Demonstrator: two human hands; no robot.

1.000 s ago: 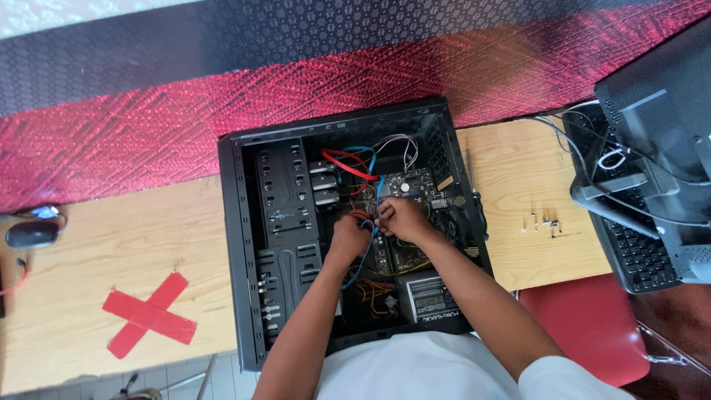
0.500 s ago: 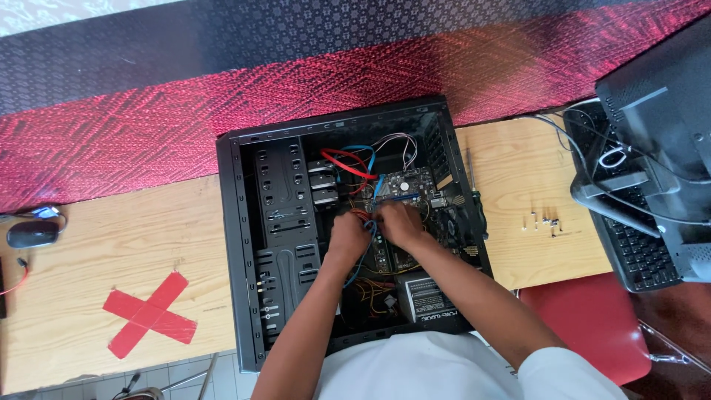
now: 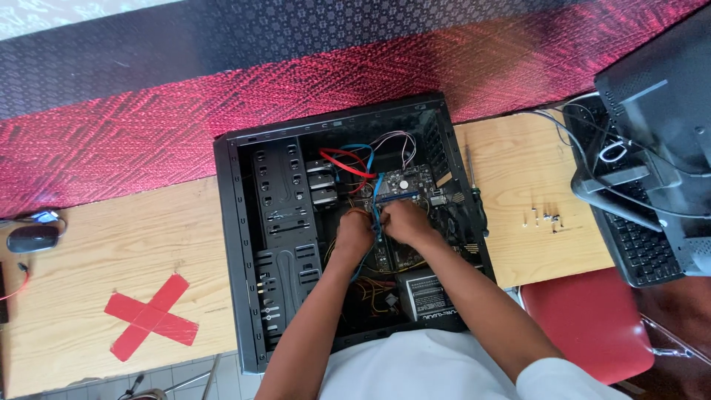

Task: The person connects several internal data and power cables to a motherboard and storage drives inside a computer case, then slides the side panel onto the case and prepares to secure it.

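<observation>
An open black computer case lies flat on a wooden table. Inside it are a motherboard, red, blue and thin multicoloured cables, and a black drive cage. Both my hands reach into the case over the motherboard. My left hand is closed among the cables by a blue cable. My right hand is right beside it, fingers curled on the board; what each hand pinches is hidden by the fingers.
A screwdriver lies along the case's right side, with several small screws on the table further right. A black keyboard and monitor stand at the right. A red tape cross and a mouse lie to the left. A red chair seat sits below.
Both hands have stayed together over the motherboard with only small shifts; the view has drifted slightly.
</observation>
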